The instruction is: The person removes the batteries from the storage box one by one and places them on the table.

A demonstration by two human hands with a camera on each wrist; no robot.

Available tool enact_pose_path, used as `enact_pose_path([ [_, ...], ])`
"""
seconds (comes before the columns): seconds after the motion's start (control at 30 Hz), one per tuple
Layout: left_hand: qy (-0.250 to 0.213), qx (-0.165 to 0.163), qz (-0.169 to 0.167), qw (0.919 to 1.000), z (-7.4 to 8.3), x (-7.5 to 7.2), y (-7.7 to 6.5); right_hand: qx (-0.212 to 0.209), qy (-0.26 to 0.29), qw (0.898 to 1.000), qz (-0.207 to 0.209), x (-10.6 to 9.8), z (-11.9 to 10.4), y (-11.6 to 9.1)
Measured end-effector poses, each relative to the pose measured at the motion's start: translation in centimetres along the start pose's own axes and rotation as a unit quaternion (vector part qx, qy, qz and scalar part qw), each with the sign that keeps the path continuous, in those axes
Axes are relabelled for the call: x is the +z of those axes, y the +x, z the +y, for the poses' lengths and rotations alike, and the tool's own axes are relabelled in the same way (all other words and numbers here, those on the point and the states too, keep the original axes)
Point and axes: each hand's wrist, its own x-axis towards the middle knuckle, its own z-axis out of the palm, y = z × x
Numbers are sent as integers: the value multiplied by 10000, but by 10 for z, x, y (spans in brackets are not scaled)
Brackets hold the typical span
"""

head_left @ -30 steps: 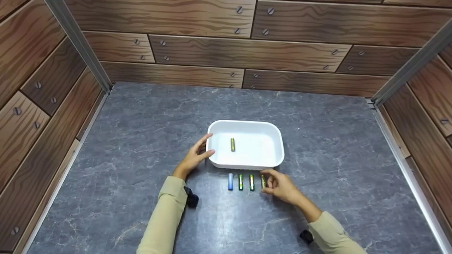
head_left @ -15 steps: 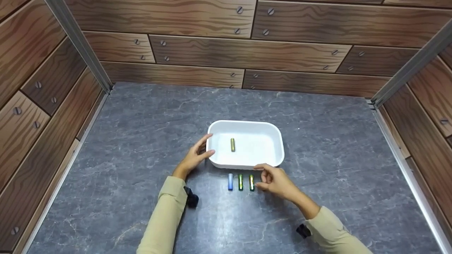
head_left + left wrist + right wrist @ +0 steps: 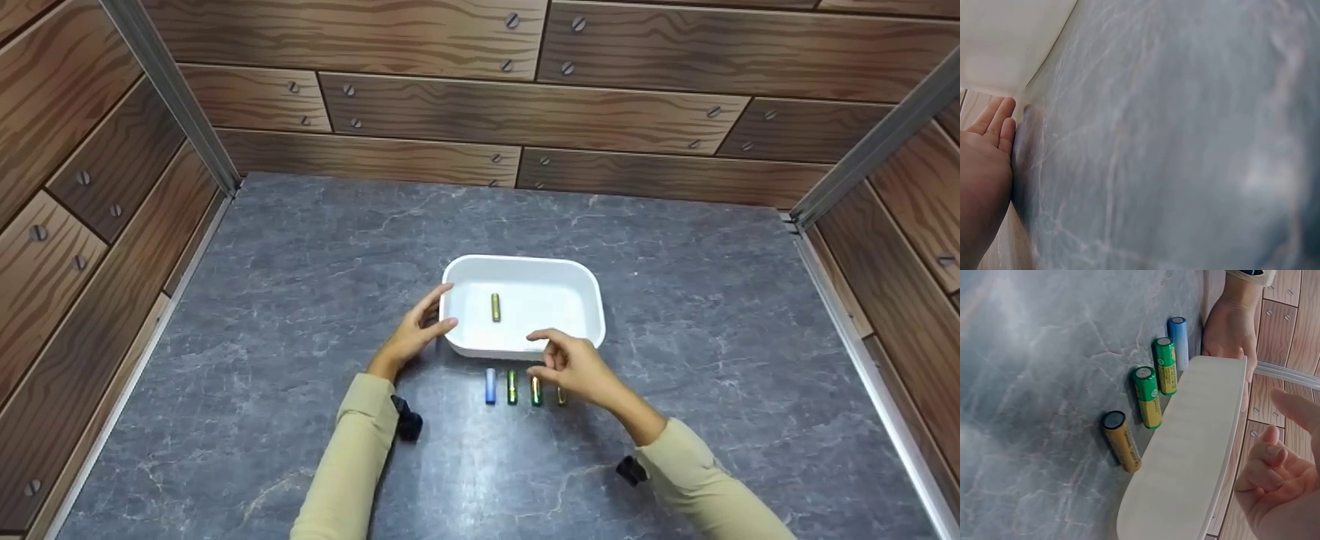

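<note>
A white tray (image 3: 598,319) sits mid-table with one gold battery (image 3: 495,307) lying inside. My left hand (image 3: 416,330) rests against the tray's left wall, fingers fairly straight; the left wrist view shows the palm (image 3: 982,169) beside the tray (image 3: 1010,39). In front of the tray lie a blue battery (image 3: 490,385), two green batteries (image 3: 511,386) (image 3: 535,390) and a gold one (image 3: 561,395). My right hand (image 3: 570,364) hovers over the row's right end at the tray's near rim, fingers loosely curled, holding nothing. The right wrist view shows that hand (image 3: 1275,489) and the gold battery (image 3: 1122,441).
The grey marble-patterned tabletop (image 3: 300,300) is boxed in by wood-panel walls (image 3: 525,112) on the left, back and right, with metal strips at the corners. Black camera mounts (image 3: 409,424) sit on both wrists.
My right hand has lifted from the rightmost gold battery and moved left and up towards the tray rim. The gold battery stays on the table. The left hand has not moved.
</note>
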Motion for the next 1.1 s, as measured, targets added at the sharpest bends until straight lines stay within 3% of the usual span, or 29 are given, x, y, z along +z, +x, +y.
enact_pose_path([
  [0.23,1,-42,31,10000,2,2,-1,45,-106,9999,-59,-1,-2,10],
  [0.5,33,1,36,10000,0,1,-1,88,-202,9995,225,0,-2,23],
  [1.1,-64,-42,12,10000,0,0,1,327,-327,9982,382,4,18,54],
])
